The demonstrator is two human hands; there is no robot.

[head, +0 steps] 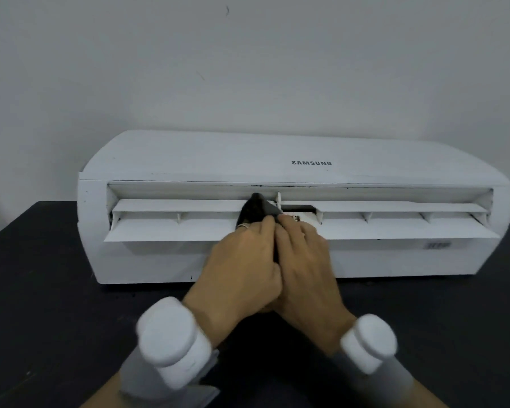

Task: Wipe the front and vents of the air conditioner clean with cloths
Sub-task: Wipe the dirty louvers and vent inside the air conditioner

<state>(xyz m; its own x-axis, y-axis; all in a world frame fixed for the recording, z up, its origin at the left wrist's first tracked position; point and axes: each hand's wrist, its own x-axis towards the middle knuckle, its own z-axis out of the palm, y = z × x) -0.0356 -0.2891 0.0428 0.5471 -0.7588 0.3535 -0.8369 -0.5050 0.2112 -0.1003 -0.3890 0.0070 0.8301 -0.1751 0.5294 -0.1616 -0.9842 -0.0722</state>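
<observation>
Centrally, I am working at the middle of the air conditioner (189, 160), which is lying on its back edge on the dark table (42, 275) against the wall (248, 69), so that its front and open vent (189, 193) are facing me. I am bringing my left hand (242, 260) and my right hand (304, 260) together palm to palm, and both are grasping the dark cloth (255, 209): the fingers of each are closing on it, and a strip of it is showing in the seam between the palms. I am holding it this way, I judge, because the slot is narrow and a bunched cloth needs stiffening from both sides to reach inside. The cloth's pointed end is pushing up into the vent, touching the upper lip just beside a small white hinge post (278, 198). The long flap (171, 229) is hanging open below the slot, which is giving the cloth its way in, and my knuckles are resting over the flap's front edge. White markers (171, 340) are riding on both wrists, close to the camera and blurred. The step in hand appears to be wiping the vent; dark specks along the upper seam suggest more wiping is waiting there.
</observation>
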